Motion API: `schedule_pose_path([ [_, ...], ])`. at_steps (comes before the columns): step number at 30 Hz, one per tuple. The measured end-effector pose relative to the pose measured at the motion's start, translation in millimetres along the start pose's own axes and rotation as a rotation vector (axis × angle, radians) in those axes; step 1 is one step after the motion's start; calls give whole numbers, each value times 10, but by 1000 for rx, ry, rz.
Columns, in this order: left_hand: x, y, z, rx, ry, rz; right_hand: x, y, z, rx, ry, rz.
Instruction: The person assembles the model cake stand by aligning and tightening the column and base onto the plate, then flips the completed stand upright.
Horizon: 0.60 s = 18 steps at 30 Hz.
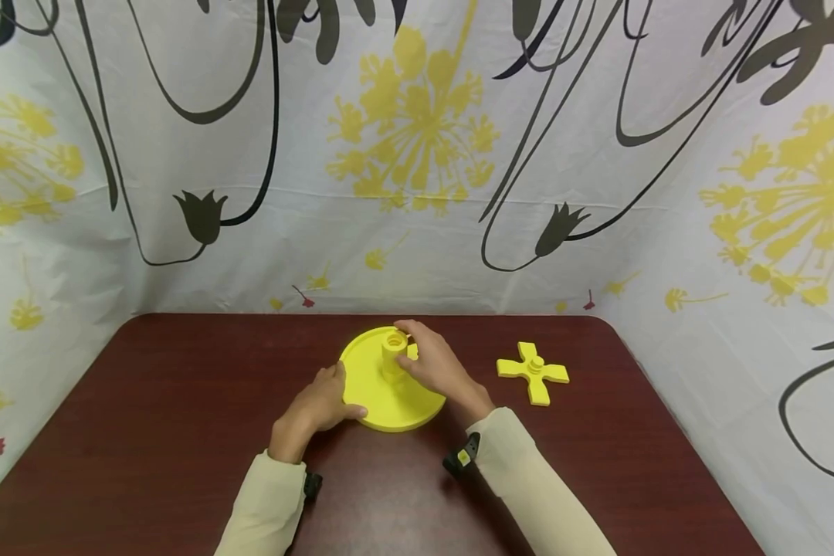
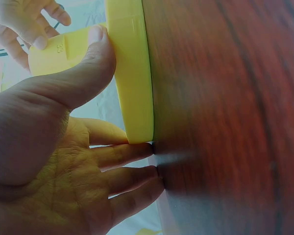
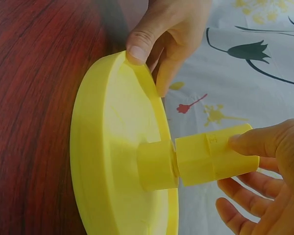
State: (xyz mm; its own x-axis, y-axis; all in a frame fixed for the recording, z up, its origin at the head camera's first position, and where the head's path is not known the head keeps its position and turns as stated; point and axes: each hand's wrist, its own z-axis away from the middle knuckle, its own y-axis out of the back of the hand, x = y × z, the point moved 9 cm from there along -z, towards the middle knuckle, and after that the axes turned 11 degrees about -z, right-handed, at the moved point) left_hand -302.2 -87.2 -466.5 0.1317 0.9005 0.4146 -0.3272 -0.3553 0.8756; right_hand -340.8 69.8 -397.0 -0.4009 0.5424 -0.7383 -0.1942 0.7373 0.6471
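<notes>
A round yellow disc with a raised rim [image 1: 392, 413] lies on the table. My left hand [image 1: 322, 400] holds its near left edge, thumb over the rim and the other fingers spread low along the side. From the disc's middle rises a short yellow post [image 3: 157, 166]. A yellow hollow cylinder [image 3: 206, 155] stands in line on top of it, with a thin seam between the two in the right wrist view. Around the cylinder's upper part my right hand [image 1: 439, 361] has a pinch, thumb on one side and fingers behind. Part of its grip is hidden.
A yellow four-armed cross piece [image 1: 537, 377] with a round stub in its middle lies to the right of the disc. The dark red-brown table [image 1: 201, 401] ends at a rounded back edge before a patterned cloth [image 1: 417, 255].
</notes>
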Motion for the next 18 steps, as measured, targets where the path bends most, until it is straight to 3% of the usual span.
schedule_pose_path([
  [12,6,-11,12,17,-12,-1,49,12,22,83,-65,82],
  [18,14,9,9,11,-3,2,74,27,24,64,-81,32],
])
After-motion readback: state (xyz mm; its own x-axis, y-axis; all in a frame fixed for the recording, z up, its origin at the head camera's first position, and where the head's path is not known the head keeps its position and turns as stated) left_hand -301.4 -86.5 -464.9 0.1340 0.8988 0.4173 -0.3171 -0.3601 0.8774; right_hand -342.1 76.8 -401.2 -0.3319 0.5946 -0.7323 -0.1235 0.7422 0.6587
